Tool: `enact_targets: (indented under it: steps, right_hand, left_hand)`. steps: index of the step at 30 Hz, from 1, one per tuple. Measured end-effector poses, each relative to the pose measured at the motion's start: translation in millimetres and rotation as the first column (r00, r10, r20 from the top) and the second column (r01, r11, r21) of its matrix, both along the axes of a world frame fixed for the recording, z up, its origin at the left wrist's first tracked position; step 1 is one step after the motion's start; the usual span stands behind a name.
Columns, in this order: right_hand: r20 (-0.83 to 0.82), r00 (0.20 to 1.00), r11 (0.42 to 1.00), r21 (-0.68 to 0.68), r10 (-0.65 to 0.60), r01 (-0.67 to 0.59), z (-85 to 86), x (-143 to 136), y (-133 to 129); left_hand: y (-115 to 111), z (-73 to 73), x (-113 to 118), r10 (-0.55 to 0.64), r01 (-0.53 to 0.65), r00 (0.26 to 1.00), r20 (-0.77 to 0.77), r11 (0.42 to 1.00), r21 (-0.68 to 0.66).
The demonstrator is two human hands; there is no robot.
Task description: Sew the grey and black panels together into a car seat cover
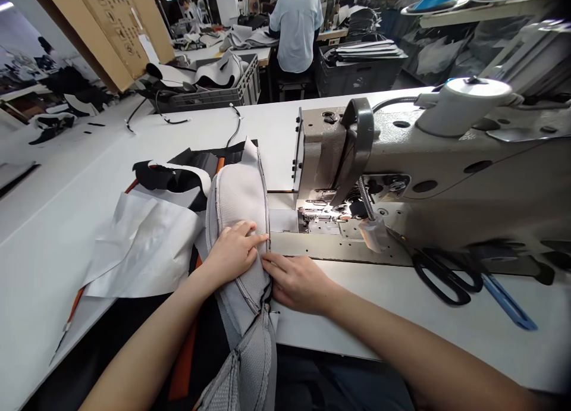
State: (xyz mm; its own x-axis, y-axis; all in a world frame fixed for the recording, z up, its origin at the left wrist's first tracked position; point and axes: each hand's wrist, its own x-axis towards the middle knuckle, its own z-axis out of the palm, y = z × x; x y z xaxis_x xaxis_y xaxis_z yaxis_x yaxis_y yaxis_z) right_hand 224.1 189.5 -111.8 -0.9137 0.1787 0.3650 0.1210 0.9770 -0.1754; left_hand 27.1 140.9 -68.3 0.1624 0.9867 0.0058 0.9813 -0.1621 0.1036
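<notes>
A padded grey fabric cover (243, 191) with dark piped seams lies lengthwise before me, left of the sewing machine's needle area (328, 215). Its lower end hangs over the table's front edge. My left hand (236, 247) rests flat on the cover, fingers apart, one fingertip reaching its right seam. At that same edge my right hand (297, 280) has its fingers closed on the fabric; the thumb is hidden. White sheet material (143, 244), black pieces and orange strips (182, 363) belong to or lie beside the cover on its left.
Black-handled scissors (446, 280) and a blue tool (511, 304) lie right of the machine bed (339, 250). Behind the table stand grey crates (214, 96) with fabric pieces. A person in a light blue shirt (297, 27) sits farther back. A cardboard box (107, 30) leans at upper left.
</notes>
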Motion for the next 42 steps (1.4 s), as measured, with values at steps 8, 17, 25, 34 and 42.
enact_targets:
  steps: [8, 17, 25, 34, 42]
  right_hand:
    - [-0.002, 0.997, 0.979, 0.191, -0.071, 0.07, -2.8, 0.8, -11.6]
    - [-0.056, 0.977, 0.976, 0.062, -0.205, 0.209, -5.0, 46.4, 47.3]
    - [-0.116, 0.955, 0.962, -0.018, -0.272, 0.272, -13.1, 54.7, 52.5]
    - [-0.09, 0.945, 0.948, 0.006, -0.315, 0.317, -19.3, 53.3, 51.3]
    - [-0.103, 0.949, 0.953, 0.022, -0.297, 0.301, -18.6, 50.4, 51.3]
  left_hand:
    - [4.6, -9.7, -0.1, -0.03, 0.025, 0.998, 0.049, 0.996, 0.091]
    - [92.4, -0.6, 49.7, -0.019, 0.012, 0.994, 0.105, 0.998, 0.062]
    - [111.5, -0.8, 58.7, -0.04, 0.031, 0.991, 0.124, 0.997, 0.076]
    - [109.9, -7.4, 55.5, -0.064, 0.057, 0.991, 0.122, 0.996, 0.064]
    - [99.6, -0.9, 49.0, -0.078, 0.073, 0.995, 0.069, 0.995, 0.071]
